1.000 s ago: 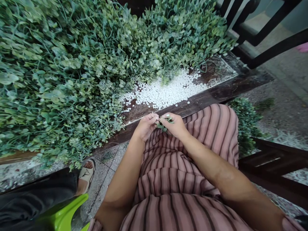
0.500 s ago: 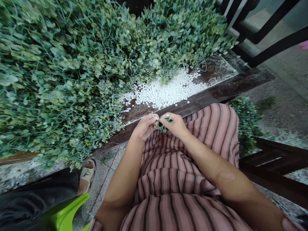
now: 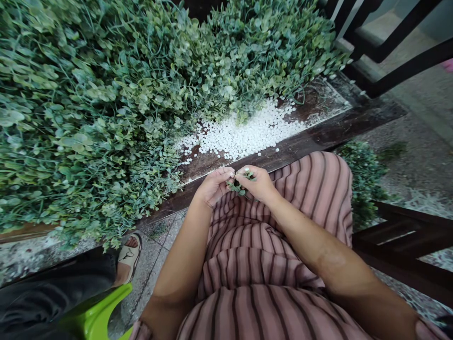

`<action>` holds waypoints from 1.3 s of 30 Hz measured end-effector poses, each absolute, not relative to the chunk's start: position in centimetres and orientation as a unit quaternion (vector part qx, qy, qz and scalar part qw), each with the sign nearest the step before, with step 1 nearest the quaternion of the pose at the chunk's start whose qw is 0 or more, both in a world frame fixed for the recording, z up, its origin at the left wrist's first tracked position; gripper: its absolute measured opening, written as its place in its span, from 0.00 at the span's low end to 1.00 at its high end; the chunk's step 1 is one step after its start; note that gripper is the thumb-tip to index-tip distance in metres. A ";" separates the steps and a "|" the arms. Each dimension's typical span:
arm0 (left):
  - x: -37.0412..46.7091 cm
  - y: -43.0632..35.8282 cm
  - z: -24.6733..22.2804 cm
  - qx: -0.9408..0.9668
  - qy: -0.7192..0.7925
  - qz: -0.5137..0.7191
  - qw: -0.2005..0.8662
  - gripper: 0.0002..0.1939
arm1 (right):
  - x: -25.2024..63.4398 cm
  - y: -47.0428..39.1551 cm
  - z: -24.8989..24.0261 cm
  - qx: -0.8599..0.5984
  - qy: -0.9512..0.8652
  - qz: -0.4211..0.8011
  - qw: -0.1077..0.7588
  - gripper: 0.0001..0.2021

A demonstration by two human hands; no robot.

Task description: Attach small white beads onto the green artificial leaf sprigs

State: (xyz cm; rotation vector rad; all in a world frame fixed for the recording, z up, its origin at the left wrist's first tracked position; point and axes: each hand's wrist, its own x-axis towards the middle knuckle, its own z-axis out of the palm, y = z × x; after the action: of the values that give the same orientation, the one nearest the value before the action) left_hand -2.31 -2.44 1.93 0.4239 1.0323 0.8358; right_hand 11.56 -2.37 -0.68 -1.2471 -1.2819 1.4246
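My left hand (image 3: 214, 186) and my right hand (image 3: 261, 185) meet above my lap, at the table's front edge. Between them is a small green leafy sprig (image 3: 239, 189), its leaves showing below the fingertips and over the right fingers. Both hands are closed in a pinch, thumb against fingers, on the sprig. A small white bead (image 3: 247, 169) shows at the right fingers. Something whitish shows at the left fingertips, too small to tell if it is a bead or a nail. Just beyond lies a spread pile of white beads (image 3: 244, 137).
Heaped artificial greenery (image 3: 116, 104) covers most of the dark wooden table (image 3: 311, 141). Dark chair bars (image 3: 396, 42) stand at the upper right. More greenery (image 3: 361, 184) lies right of my knee. Another person's sandalled foot (image 3: 130, 255) and a lime-green plastic seat (image 3: 102, 316) are at lower left.
Hardly anything differs. Both hands keep the same pinch on the sprig, and the view has shifted very slightly.
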 end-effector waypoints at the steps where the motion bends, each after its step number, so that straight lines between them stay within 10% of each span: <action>1: -2.3 -2.4 2.0 0.193 0.478 0.385 0.766 0.09 | 11.6 -2.4 -0.7 -0.496 -0.510 0.568 0.415 0.08; 39: -1.2 -3.3 1.8 0.343 0.630 0.441 0.540 0.08 | 11.3 -2.5 -0.6 -0.503 -0.548 0.535 0.401 0.09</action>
State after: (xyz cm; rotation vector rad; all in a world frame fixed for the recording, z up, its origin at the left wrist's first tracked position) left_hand -1.18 -3.33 1.82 0.8165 1.4966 1.0474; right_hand 11.31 -2.52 -0.57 -1.2710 -1.3863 1.3524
